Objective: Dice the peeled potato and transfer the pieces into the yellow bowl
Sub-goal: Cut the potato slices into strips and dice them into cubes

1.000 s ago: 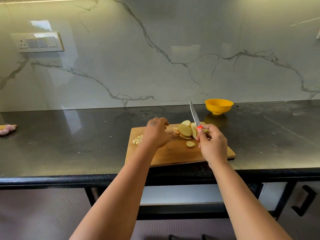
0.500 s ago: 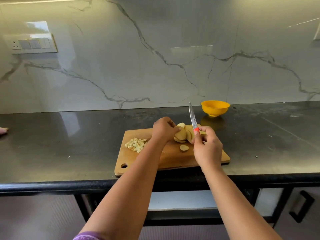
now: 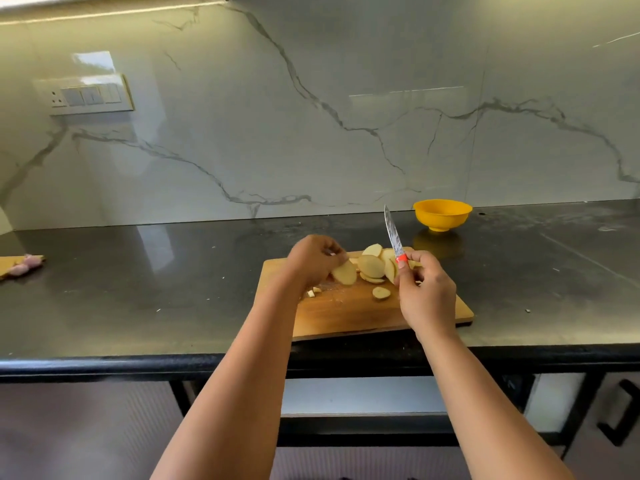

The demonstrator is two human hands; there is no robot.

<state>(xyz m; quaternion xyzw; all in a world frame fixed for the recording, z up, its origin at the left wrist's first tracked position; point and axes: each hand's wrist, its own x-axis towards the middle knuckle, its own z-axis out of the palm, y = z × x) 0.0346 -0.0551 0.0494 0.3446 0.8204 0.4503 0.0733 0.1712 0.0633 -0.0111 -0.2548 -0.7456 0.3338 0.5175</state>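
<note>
Left hand pinches potato slice over cutting board; right hand, grip around knife, blade tip raised

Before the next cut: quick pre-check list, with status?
1. Slice in hand: left hand holds one potato slice over the cutting board. Ok.
2. Knife secure: right hand grips the knife by its handle, blade pointing up and away. Ok.
3. Slice flat on the board for cutting: not ok, it looks tilted and partly lifted.
4. Left fingers out of the blade's path: ok for now, blade is raised.
5. Yellow bowl within reach behind the board, upright: ok. Contents: cannot tell.
6. Remaining slices piled on the board, not yet diced: not ok.
</note>
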